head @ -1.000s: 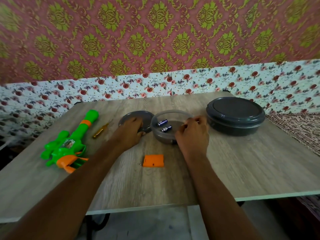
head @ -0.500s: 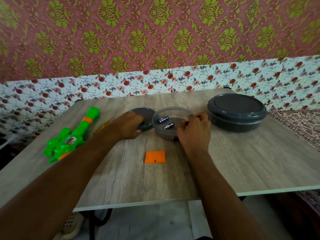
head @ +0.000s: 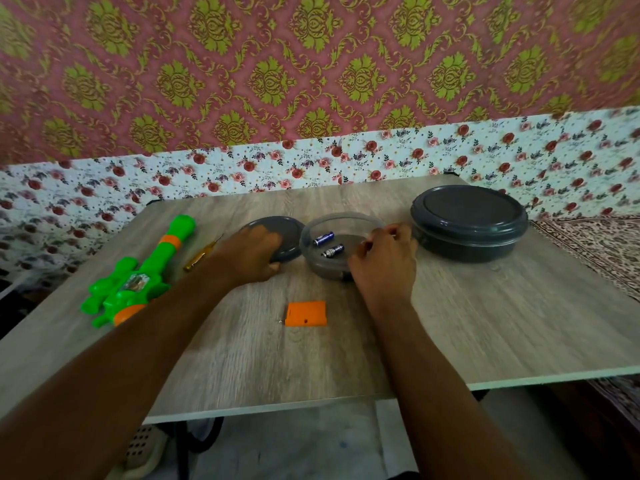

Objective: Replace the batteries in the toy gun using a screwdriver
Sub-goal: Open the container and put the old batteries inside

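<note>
Batteries (head: 328,244) lay slanted in the bowl (head: 341,218), nearer the right hand (head: 384,263), whose curled fingers (head: 389,234) held its rim, while the left hand (head: 247,255) gripped the lid (head: 288,233).

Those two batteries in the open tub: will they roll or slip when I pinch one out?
Probably rollers: both batteries lie on their sides, smooth cylinders in the round container. Likely rigid and light, being small; the glossy casing may slip in a pinch. The container wall should keep them in.
</note>
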Available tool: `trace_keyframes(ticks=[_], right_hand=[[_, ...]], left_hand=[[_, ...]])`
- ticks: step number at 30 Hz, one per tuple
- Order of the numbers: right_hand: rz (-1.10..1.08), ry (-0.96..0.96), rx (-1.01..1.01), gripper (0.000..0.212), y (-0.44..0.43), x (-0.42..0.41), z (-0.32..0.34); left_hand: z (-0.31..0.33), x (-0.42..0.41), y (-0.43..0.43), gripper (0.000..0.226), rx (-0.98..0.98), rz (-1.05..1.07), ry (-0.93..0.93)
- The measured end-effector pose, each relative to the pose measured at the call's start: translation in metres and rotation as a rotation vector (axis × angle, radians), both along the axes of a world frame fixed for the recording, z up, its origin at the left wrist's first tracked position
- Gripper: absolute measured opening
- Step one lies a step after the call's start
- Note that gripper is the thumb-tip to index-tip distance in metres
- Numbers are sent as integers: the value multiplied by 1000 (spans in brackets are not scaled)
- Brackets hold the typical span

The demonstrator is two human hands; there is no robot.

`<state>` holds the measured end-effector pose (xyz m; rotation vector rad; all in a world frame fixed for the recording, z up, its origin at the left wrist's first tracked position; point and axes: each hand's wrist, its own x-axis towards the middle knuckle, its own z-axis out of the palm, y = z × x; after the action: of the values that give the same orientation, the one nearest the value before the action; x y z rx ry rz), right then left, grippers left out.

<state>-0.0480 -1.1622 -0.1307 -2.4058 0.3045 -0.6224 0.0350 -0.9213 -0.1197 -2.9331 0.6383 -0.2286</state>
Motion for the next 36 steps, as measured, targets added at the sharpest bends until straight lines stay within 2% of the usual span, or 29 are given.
trace_keyframes(ticks=[3, 9, 12, 22, 24, 26, 27, 30, 32, 36], right_hand=[[-6, -1, -7, 31, 0, 1, 0], [0, -11, -4, 26, 1, -1, 1], [-2, 2, -5, 26, 1, -1, 1], [-15, 1, -2, 29, 3, 0, 2], [-15, -3, 1, 30, 3, 0, 2], [-11, -4, 1, 31, 3, 0, 2], [-11, -6, 1, 32, 3, 0, 2], [-15, -9, 9, 32, 3, -1, 3], [-14, -6, 22, 33, 4, -1, 3], [0, -14, 52, 35, 5, 1, 2]], left_hand=[[0, -3, 6, 38, -15, -14, -48], [-2, -8, 7, 31, -219, -16, -71], [0, -8, 1, 31, -177, -6, -42], [-4, -7, 3, 54, -123, -32, -87], [-1, -10, 3, 49, -158, -33, -98], [6, -17, 1, 32, -214, -71, -148], [11, -22, -1, 30, -262, -105, -184], [26, -39, -7, 40, -386, -165, -290], [29, -39, -9, 31, -419, -138, -295], [32, -39, -23, 44, -516, -136, -311]])
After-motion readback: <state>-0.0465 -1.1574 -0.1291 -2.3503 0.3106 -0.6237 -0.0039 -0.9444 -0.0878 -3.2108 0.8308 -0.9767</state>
